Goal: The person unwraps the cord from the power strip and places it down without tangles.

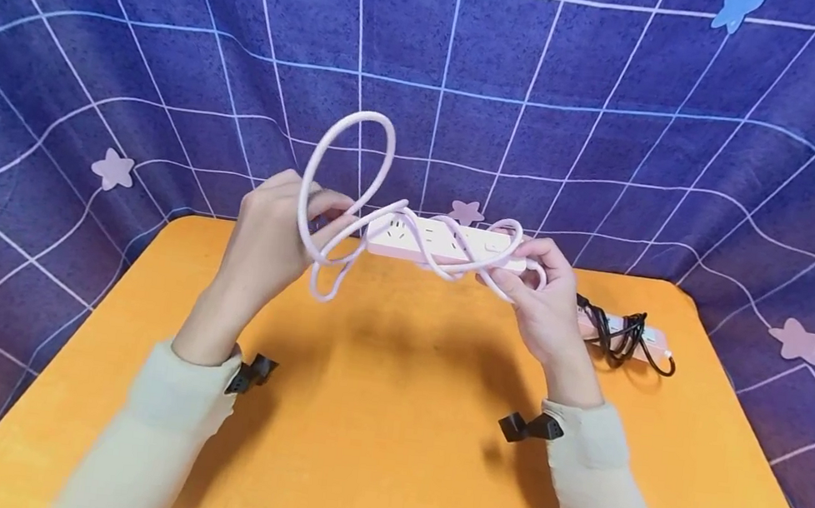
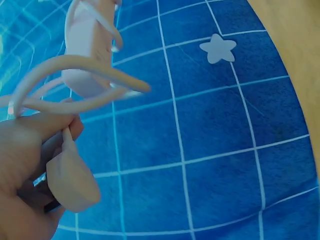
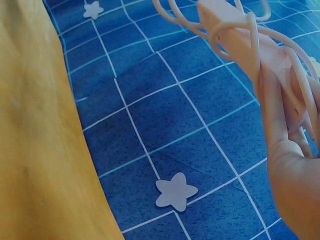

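A white-and-pink power strip [image 1: 383, 243] is held up above the table, its pale pink cord [image 1: 372, 117] wound loosely round it. My right hand [image 1: 547, 303] grips the strip's right end, where the cord comes out, with thumb and fingers on either side. At the strip's other end, my left hand [image 1: 271, 226] holds the cord's plug [image 2: 75, 182], which shows in the left wrist view between thumb and fingers. A large loop of cord rises over the left hand. The head view hides the plug behind that hand.
A second pink power strip [image 1: 656, 339], wrapped with a black cord [image 1: 620, 341], lies on the orange table [image 1: 385, 453] at the right. Behind the table hangs a blue grid-patterned cloth [image 1: 476, 52] with star shapes, including a pink star [image 1: 796, 341].
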The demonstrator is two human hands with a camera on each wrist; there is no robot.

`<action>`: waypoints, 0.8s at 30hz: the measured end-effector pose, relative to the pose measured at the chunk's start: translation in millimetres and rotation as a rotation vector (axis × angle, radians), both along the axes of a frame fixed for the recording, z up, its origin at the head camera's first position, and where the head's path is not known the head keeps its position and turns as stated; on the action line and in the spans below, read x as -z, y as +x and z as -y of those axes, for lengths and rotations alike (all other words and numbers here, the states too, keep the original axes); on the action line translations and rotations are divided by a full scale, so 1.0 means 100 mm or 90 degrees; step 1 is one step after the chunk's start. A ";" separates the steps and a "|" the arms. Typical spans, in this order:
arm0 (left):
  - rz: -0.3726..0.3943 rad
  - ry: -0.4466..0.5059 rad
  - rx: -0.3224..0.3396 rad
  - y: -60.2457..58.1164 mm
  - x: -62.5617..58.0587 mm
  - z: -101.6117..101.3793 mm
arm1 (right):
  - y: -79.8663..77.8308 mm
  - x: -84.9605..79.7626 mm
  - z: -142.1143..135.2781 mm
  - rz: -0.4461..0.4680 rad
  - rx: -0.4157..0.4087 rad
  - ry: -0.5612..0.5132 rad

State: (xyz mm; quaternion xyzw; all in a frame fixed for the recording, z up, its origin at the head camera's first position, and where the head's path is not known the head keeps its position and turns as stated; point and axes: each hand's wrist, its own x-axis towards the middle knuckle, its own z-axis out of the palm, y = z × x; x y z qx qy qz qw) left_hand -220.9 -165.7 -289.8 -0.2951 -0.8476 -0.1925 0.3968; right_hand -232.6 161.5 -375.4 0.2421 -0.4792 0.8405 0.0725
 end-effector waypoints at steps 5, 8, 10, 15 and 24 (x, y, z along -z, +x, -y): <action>-0.030 -0.031 0.057 0.03 -0.12 -0.09 | -0.02 -0.02 0.03 0.010 0.011 -0.009; -0.053 -0.053 0.071 0.08 -0.15 -0.13 | -0.02 -0.03 0.05 0.015 0.013 -0.016; -0.064 -0.070 0.083 0.13 -0.15 -0.16 | -0.01 -0.04 0.05 0.015 0.013 -0.021; -0.079 -0.101 0.119 0.23 -0.16 -0.22 | 0.00 -0.05 0.05 0.007 0.010 -0.041; -0.098 -0.142 0.124 0.36 -0.20 -0.20 | -0.01 -0.03 0.06 0.022 0.038 -0.056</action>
